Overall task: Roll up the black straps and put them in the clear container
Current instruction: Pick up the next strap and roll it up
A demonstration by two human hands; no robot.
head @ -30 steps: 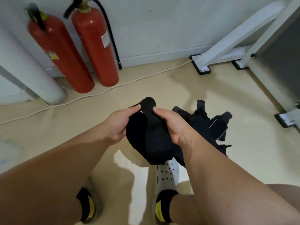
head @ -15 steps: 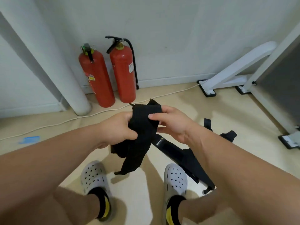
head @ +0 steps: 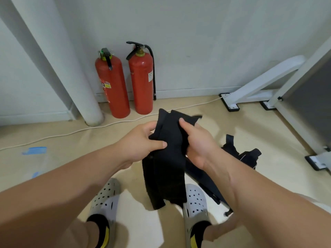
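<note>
Pinching the black strap [head: 166, 169] above open floor [head: 250, 126] are left hand [head: 141, 144] and right hand [head: 198, 145] fingers.

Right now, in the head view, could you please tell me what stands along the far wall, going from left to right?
White pillar → green-topped red fire extinguisher → red fire extinguisher with black hose → white slanted frame brace → grey panel.

One view only: a wide-angle head-worn camera looks forward and down, facing the fire extinguishers [head: 141, 81] at the wall [head: 197, 42]. Nearer than the extinguishers, close under the lens, are the left hand [head: 141, 142], right hand [head: 198, 144] and black strap [head: 164, 169].
</note>
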